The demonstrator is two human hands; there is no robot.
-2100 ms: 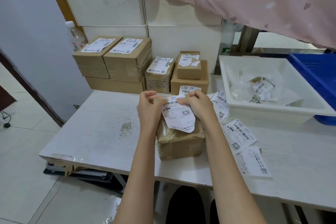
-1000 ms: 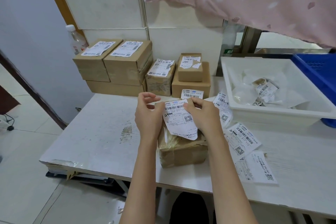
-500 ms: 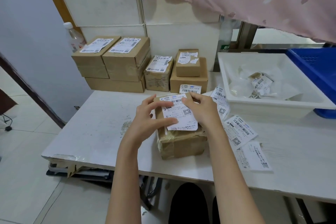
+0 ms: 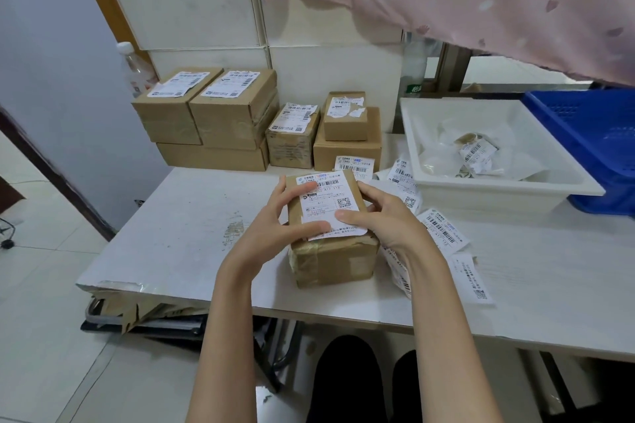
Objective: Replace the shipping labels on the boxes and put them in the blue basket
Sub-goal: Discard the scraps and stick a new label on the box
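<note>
taped brown box [image 4: 332,259], white barcoded label [image 4: 331,204] on top

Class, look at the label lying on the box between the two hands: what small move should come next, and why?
Probably smooth the label flat. It lies on top of the box, with the left hand and right hand pressing its lower edge, and its near corner overhangs the box front. The blue basket comes afterwards.
</note>
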